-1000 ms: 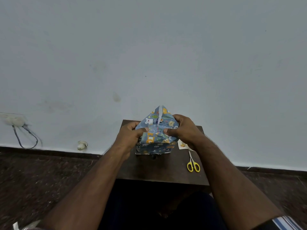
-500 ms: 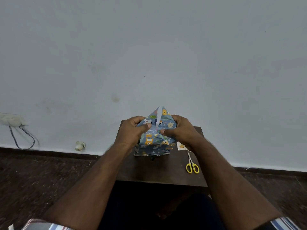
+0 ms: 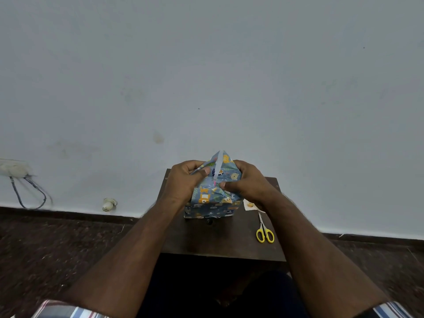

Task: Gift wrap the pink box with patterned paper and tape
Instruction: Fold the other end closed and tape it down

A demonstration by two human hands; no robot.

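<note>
Hands folding patterned paper (image 3: 214,193) over a box on a small table (image 3: 220,239).

Left hand (image 3: 183,182) and right hand (image 3: 246,182) each pinch a side flap, fingers curled; pressing creases flat before taping should help. The box itself seems fully covered. Scissors (image 3: 263,230) lie nearby.

Box (image 3: 212,203) upright on table, covered in blue animal-print paper (image 3: 226,171); top flaps peaked, apparently unsealed.

A plain home room: bare white wall (image 3: 229,65), dark floor (image 3: 57,244), wall socket (image 3: 13,168), small wooden table (image 3: 220,239).
</note>
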